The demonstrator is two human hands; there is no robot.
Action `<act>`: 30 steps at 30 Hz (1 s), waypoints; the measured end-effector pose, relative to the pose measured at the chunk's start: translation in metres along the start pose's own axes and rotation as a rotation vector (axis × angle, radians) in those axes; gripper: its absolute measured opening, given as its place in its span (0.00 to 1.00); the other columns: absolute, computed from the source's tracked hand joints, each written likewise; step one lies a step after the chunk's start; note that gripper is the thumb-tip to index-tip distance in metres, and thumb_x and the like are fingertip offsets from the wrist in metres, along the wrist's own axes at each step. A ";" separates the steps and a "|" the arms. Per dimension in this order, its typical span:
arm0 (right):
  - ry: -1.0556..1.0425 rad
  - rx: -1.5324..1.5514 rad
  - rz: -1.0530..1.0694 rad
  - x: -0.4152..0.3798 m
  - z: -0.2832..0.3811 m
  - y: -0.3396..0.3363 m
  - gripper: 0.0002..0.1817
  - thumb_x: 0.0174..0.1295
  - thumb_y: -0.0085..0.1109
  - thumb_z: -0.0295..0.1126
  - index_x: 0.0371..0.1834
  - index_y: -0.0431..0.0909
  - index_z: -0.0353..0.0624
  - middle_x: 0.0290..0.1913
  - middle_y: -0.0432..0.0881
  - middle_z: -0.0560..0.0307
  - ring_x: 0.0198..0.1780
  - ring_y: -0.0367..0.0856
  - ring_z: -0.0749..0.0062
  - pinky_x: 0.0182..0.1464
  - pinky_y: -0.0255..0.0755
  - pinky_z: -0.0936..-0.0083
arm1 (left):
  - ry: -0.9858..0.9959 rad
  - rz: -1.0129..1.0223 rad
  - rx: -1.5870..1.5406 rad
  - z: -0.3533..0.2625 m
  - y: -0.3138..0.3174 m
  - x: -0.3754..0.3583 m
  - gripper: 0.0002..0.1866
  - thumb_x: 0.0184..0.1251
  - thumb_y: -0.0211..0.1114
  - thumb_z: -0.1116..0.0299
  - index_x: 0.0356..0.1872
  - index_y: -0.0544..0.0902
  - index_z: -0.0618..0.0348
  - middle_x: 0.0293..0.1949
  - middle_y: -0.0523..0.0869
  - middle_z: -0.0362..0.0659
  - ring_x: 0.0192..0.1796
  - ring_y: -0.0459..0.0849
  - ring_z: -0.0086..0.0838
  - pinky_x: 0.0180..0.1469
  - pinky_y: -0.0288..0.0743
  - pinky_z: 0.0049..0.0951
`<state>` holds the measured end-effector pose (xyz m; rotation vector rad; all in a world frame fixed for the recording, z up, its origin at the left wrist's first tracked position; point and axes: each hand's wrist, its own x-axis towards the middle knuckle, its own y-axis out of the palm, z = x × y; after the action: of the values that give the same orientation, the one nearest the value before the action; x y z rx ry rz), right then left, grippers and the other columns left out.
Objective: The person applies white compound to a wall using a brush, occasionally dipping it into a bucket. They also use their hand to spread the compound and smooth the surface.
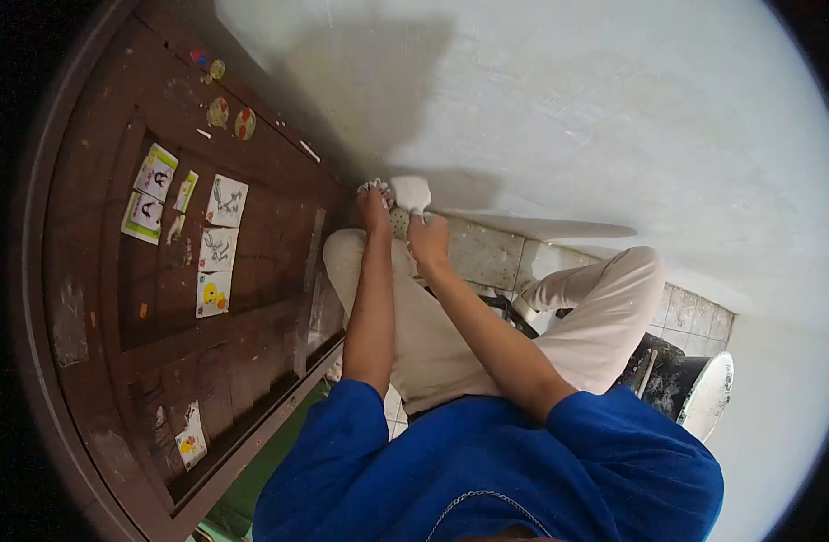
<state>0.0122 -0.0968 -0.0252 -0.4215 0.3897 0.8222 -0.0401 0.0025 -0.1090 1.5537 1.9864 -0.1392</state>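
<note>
My right hand [428, 242] is closed around the handle of a putty knife [412, 193], its broad blade covered in white paste. Beside it, to the left, my left hand [374, 208] is closed, with whitish, crumbly-looking material [375, 185] showing at the fingers; what exactly it is I cannot make out. The blade is close to the left hand, near the foot of the pale wall [568, 117]. Both hands are low, in front of my bent knees.
A brown wooden door [279, 298] with several stickers [217, 249] stands close on the left. Grey tiles [487, 256] run along the wall's foot. A black bucket [667, 384] with a white-smeared rim is at my right, a stick [646, 372] by it.
</note>
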 end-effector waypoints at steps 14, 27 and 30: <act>-0.214 0.085 -0.044 -0.006 0.015 -0.041 0.15 0.68 0.53 0.36 0.26 0.76 0.39 0.14 0.67 0.69 0.14 0.59 0.84 0.16 0.50 0.78 | 0.000 0.045 0.045 0.011 0.001 0.007 0.05 0.67 0.57 0.66 0.39 0.75 0.53 0.30 0.78 0.36 0.30 0.75 0.21 0.30 0.68 0.25; -0.717 0.090 -0.173 -0.077 0.134 -0.082 0.14 0.68 0.51 0.35 0.33 0.75 0.33 0.17 0.73 0.54 0.20 0.72 0.66 0.25 0.64 0.66 | 0.011 0.083 0.103 0.006 -0.006 0.000 0.09 0.68 0.57 0.64 0.43 0.77 0.54 0.34 0.80 0.37 0.34 0.78 0.24 0.34 0.70 0.25; -0.654 -0.200 -0.263 -0.034 0.059 -0.063 0.14 0.64 0.52 0.34 0.33 0.76 0.30 0.22 0.76 0.39 0.25 0.76 0.44 0.31 0.66 0.54 | -0.005 0.098 0.086 0.016 -0.010 0.007 0.09 0.68 0.57 0.64 0.44 0.77 0.55 0.35 0.80 0.37 0.35 0.79 0.24 0.35 0.71 0.25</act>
<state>0.0498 -0.1265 0.0546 -0.3557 -0.3521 0.6977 -0.0439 -0.0021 -0.1283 1.6997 1.9184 -0.1912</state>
